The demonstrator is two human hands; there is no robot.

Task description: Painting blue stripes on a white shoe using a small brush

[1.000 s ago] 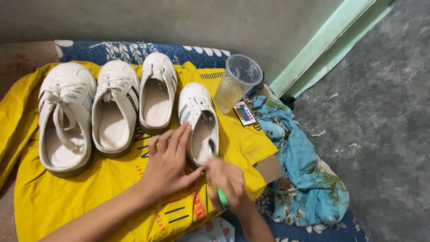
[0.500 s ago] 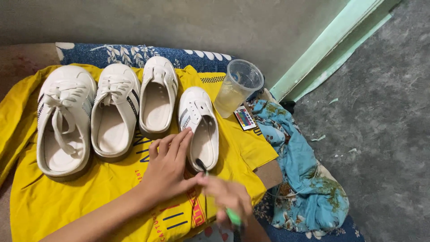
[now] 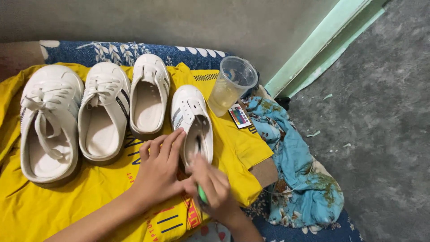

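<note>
Several white backless shoes stand in a row on a yellow shirt [image 3: 58,201]. My left hand [image 3: 157,172] rests flat against the heel end of the rightmost shoe [image 3: 191,117], steadying it. Blurred by motion, my right hand [image 3: 214,188] grips a small green-handled brush [image 3: 202,195] whose dark tip reaches into that shoe's opening. The other shoes [image 3: 102,115] lie untouched to the left.
A clear plastic cup [image 3: 232,85] with pale liquid stands just right of the shoe, a small remote with coloured buttons [image 3: 239,115] beside it. A blue patterned cloth [image 3: 300,175] lies crumpled to the right. Grey wall behind, grey floor at right.
My right hand with the brush has shifted back and forth by the rightmost shoe's heel. My left hand has stayed on that shoe. The view has tilted slightly.
</note>
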